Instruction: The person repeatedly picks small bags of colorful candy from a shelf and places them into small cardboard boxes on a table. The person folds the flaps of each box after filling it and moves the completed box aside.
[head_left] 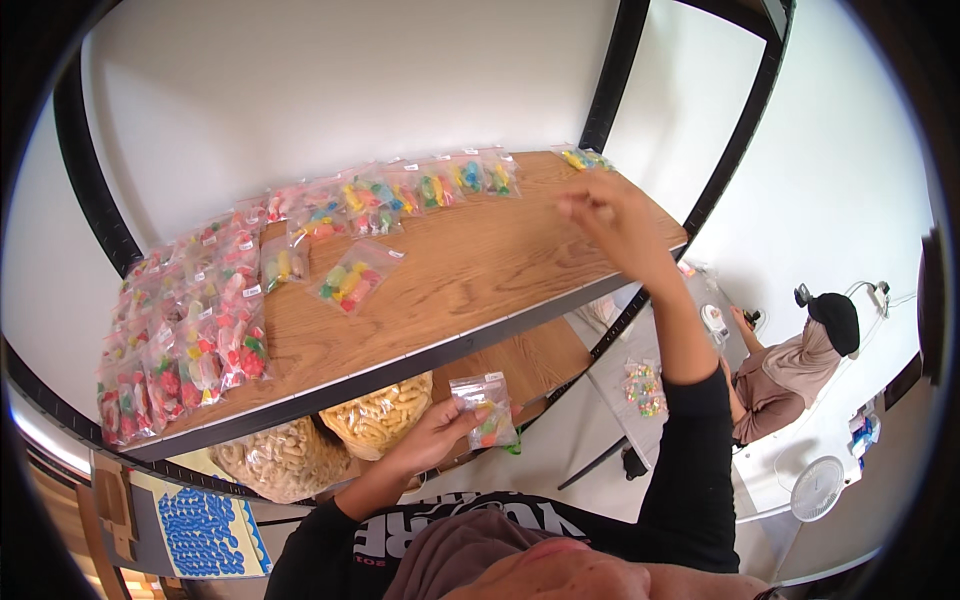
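Observation:
My left hand (440,432) is closed on a small clear zip bag of colourful candy (487,415), held in front of the shelf's edge. Over the right part of the wooden shelf (450,270), my right hand (620,230) is raised, slightly blurred, its fingers loosely bent and nothing visible in them. Just beyond it, another candy bag (582,159) lies at the shelf's far right corner. Similar bags (440,188) line the back edge, and a dense group of bags (190,330) covers the left end. One candy bag (357,277) lies apart, closer to the front.
Black metal posts (95,190) frame the shelf. Below it are large bags of pale yellow puffed snacks (375,415) on a lower board. At right, a co-worker (785,370) in a black cap works at a grey table (640,350) with small colourful pieces. A white fan (817,488) stands nearby.

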